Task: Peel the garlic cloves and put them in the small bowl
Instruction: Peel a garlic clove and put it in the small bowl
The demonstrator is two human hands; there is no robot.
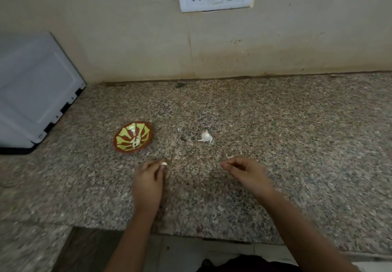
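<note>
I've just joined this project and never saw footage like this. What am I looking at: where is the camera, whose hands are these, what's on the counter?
There is no machine here: a person works with two bare hands. The one picture comes from a wide-angle camera worn on the person's head, looking forward and down, so the arms reach in from the bottom. The left hand pinches a white garlic clove at its fingertips. The right hand has curled fingers, with nothing visible in its grip. On the speckled stone counter stands a small bowl with a few pale peeled cloves inside. To its right lies a papery white garlic piece, and a scrap of peel lies nearer the right hand. A white appliance sits at the left.
</note>
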